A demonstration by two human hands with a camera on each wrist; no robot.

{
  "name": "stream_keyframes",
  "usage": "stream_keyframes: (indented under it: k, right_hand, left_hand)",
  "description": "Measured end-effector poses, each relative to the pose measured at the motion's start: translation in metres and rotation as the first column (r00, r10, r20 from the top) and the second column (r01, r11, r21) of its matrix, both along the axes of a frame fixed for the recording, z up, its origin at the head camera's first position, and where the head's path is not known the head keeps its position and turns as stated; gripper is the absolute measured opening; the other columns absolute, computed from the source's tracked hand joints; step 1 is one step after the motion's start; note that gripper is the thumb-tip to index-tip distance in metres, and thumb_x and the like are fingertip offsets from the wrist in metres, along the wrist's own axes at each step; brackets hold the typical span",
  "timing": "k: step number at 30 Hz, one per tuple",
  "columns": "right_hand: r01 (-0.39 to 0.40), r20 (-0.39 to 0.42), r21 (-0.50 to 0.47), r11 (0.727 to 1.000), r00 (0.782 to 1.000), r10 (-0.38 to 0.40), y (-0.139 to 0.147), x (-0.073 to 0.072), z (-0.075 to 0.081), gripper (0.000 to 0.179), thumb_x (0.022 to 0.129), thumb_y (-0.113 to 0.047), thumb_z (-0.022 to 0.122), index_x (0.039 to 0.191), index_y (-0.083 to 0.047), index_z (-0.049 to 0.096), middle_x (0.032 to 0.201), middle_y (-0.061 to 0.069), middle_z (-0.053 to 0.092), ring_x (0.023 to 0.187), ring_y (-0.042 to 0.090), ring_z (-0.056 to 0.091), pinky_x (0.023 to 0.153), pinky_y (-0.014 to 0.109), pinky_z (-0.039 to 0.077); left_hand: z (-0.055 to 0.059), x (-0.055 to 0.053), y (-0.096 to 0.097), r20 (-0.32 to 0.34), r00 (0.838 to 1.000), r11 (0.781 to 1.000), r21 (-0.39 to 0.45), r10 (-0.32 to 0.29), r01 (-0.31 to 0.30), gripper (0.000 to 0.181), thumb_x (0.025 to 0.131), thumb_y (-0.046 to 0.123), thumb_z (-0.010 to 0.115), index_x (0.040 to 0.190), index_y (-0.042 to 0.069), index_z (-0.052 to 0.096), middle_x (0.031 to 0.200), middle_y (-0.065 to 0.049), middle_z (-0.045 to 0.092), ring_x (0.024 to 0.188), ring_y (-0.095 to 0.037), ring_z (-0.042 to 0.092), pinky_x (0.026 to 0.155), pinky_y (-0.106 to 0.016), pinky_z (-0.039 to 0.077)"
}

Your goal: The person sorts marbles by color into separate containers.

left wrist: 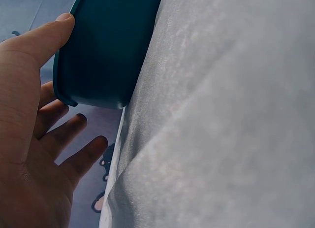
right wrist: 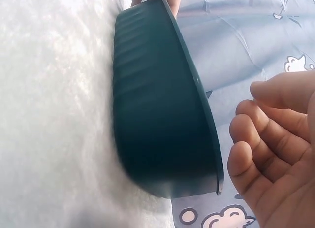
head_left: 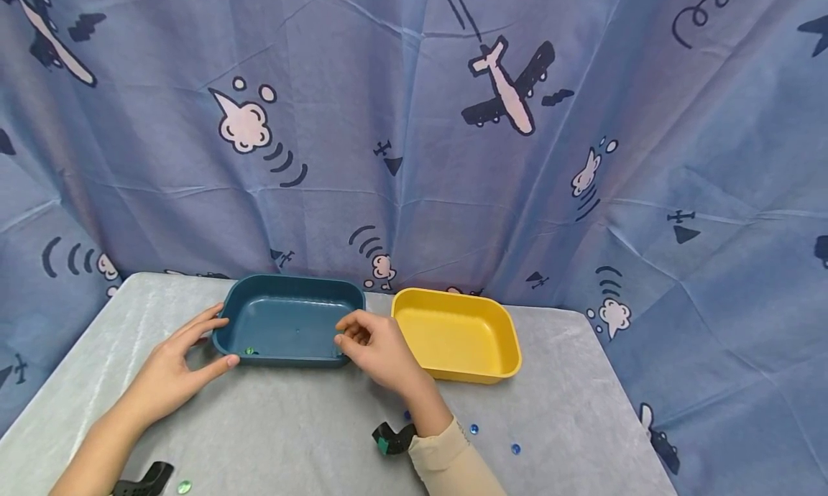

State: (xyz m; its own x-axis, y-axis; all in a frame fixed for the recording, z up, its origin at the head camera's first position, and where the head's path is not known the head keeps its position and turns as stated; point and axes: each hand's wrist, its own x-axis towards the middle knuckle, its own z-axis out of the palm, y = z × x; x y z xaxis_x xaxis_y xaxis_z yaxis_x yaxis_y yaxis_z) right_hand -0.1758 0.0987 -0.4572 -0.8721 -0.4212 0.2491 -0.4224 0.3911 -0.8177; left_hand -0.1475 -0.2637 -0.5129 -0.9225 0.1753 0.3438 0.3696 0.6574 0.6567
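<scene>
My left hand [head_left: 169, 374] rests at the left end of a dark blue-green bin [head_left: 234, 316]. Its thumb touches the front rim and the other fingers lie spread at the left side. In the left wrist view the bin [left wrist: 103, 50] hides part of those fingers. Over the bin's right end is my right hand [head_left: 382, 352], fingers loosely bent, thumb and forefinger apart. No object shows between them in the right wrist view, beside the bin's rim. A small green glass gem [head_left: 249, 351] lies inside near the front left corner.
A yellow bin [head_left: 504, 345] stands to the right. Blue glass gems [head_left: 474, 429] lie on the grey cloth-covered table [head_left: 291, 424] near my right forearm. Another green gem [head_left: 184, 487] is at the front left. A patterned curtain [head_left: 336, 122] hangs behind the table.
</scene>
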Motion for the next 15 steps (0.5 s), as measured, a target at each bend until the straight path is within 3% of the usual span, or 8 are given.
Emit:
stream_keyframes:
  k: [8,15]
  right_hand:
    - [0.018,0.017,0.008,1.000,1.000,-0.018,0.0012,-0.0004,0.0000,0.008,0.103,-0.013,0.077,0.112,-0.012,0.078,0.091,-0.008,0.071,0.079,0.011,0.062,0.070,0.024,0.057]
    - [0.037,0.034,0.002,0.999,0.999,-0.037,0.0028,-0.0009,0.0010,0.011,0.104,-0.014,0.077,0.113,-0.008,0.078,0.091,-0.007,0.070,0.080,0.013,0.062,0.070,0.024,0.056]
  left_hand:
    - [0.0035,0.0018,0.0006,0.001,1.000,1.000,0.000,0.002,-0.002,0.066,0.091,0.033,0.093,0.148,0.014,0.066,0.168,-0.007,0.049,0.131,-0.020,0.059,0.098,0.000,0.038]
    - [0.0043,0.0017,0.0009,0.007,1.000,1.000,-0.002,0.003,-0.003,0.067,0.091,0.033,0.093,0.149,0.014,0.065,0.168,-0.007,0.049,0.129,-0.026,0.060,0.098,0.000,0.039]
